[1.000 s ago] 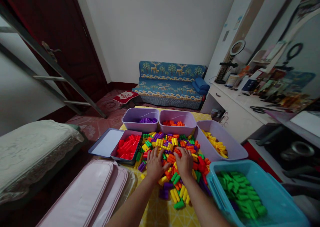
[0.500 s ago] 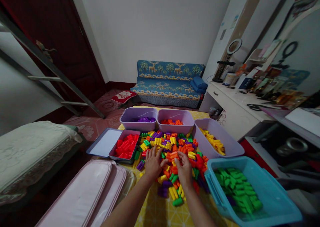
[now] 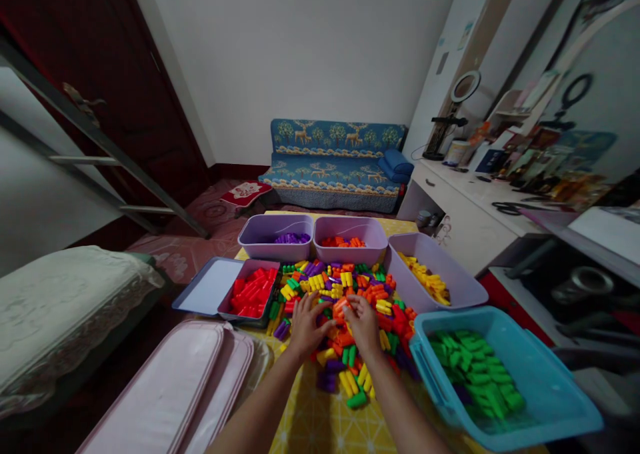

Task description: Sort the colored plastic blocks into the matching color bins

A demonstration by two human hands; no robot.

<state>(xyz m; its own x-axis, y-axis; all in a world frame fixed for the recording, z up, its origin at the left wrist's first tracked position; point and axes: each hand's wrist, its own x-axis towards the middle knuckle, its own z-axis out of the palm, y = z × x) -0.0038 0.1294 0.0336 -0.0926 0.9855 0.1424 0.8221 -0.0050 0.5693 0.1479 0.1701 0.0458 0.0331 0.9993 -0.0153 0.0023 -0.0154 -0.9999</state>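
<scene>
A mixed pile of plastic building blocks (image 3: 316, 283) in red, orange, yellow, green and purple covers the middle of the table. My right hand (image 3: 363, 325) pinches an orange block (image 3: 342, 309) between thumb and fingers, just above the pile. On the left of it, my left hand (image 3: 306, 327) has its fingers apart over the blocks, its thumb pointing toward the orange block. Close to both wrists lie yellow blocks (image 3: 346, 383), a green block (image 3: 357, 400) and purple ones.
Lilac bins hold purple (image 3: 257, 249), orange (image 3: 350, 254) and yellow blocks (image 3: 425, 282). A tray of red blocks (image 3: 253, 293) stands left; a turquoise bin (image 3: 560, 401) with green blocks is near right. Pink cases (image 3: 165, 381) lie near left. A patterned sofa (image 3: 330, 174) is beyond.
My right hand has closed on an orange block and lifted it slightly off the pile, moving a little left. My left hand stays nearly in place.
</scene>
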